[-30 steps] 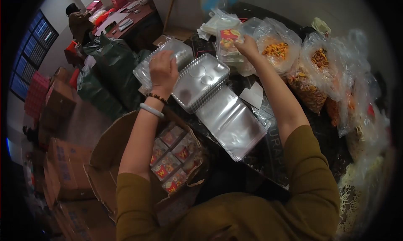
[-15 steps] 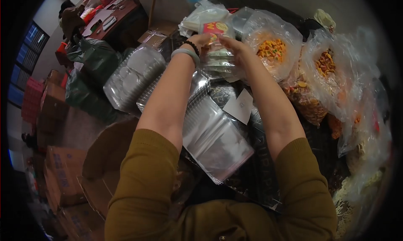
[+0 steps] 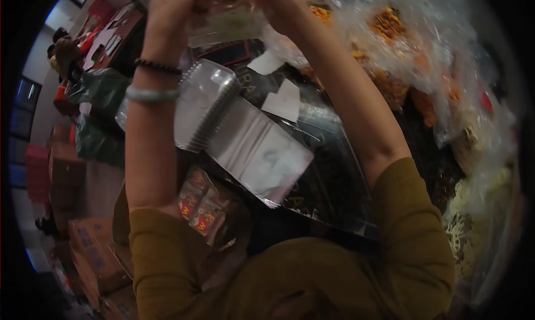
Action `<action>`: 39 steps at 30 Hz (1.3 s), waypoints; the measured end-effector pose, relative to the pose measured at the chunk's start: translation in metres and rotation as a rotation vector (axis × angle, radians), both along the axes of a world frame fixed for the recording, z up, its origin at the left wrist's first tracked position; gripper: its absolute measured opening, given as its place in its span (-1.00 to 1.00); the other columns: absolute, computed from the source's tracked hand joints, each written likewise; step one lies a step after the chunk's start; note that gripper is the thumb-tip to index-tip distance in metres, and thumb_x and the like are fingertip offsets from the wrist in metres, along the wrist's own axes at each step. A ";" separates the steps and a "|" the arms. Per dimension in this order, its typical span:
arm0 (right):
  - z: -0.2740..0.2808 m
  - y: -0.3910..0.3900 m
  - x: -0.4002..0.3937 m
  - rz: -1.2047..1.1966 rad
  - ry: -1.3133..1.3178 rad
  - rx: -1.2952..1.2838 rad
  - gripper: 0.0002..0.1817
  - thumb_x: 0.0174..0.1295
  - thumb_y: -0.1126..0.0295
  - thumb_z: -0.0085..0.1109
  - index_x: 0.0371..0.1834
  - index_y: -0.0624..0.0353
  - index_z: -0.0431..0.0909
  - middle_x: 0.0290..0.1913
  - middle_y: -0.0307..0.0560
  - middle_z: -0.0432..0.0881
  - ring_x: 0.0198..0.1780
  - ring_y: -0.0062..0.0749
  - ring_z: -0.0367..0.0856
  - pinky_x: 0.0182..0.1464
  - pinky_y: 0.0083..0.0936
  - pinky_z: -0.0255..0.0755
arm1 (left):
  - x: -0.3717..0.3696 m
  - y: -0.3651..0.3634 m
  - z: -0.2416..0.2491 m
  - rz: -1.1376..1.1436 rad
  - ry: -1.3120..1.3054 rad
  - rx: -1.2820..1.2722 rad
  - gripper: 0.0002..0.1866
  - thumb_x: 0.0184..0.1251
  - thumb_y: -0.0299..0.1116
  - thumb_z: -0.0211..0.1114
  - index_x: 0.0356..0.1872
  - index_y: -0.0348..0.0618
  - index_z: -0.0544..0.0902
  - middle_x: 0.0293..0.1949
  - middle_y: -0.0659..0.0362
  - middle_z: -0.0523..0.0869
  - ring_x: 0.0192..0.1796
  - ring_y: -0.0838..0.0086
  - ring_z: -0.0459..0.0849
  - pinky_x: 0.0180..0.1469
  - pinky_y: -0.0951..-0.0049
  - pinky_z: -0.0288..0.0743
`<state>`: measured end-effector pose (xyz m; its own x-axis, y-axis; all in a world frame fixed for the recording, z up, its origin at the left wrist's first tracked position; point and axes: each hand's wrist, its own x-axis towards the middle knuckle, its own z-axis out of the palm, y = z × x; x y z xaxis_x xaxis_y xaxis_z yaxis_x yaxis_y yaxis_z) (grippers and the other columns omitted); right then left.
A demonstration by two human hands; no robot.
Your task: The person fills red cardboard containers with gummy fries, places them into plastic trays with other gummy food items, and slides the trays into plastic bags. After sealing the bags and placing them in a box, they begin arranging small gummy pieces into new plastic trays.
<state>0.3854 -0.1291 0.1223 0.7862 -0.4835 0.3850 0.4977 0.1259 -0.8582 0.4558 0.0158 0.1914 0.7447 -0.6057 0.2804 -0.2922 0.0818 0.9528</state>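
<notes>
At the top edge, my left hand and my right hand hold a clear plastic package between them. Pale greenish layers show through it, blurred by motion. The frame cuts off the fingertips and the package's upper part. Below, near my left wrist, stands a stack of clear plastic trays. A pile of clear plastic bags lies beside the stack. White paper pieces rest right of them, and a dark phone-like slab with a red edge is just under the package.
Clear bags of orange snacks crowd the right side. An open carton with red-labelled packets sits by my left elbow. Brown boxes and green sacks are at left. Another person is at a far table.
My hands and the package have moved up in view, partly past the top edge, and spread apart. The view has shifted, and the packets in the carton now show.
</notes>
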 end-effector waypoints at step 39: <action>-0.062 -0.037 -0.436 -0.288 1.161 -1.351 0.41 -0.62 -0.28 0.51 0.50 -0.19 0.02 0.49 0.16 0.00 0.51 0.03 -0.06 0.43 0.19 -0.28 | -0.193 -0.041 -0.218 -0.023 -0.710 1.178 -0.39 0.32 0.03 0.10 0.14 -0.36 0.45 0.23 -0.18 0.39 0.32 -0.04 0.29 0.26 -0.12 0.19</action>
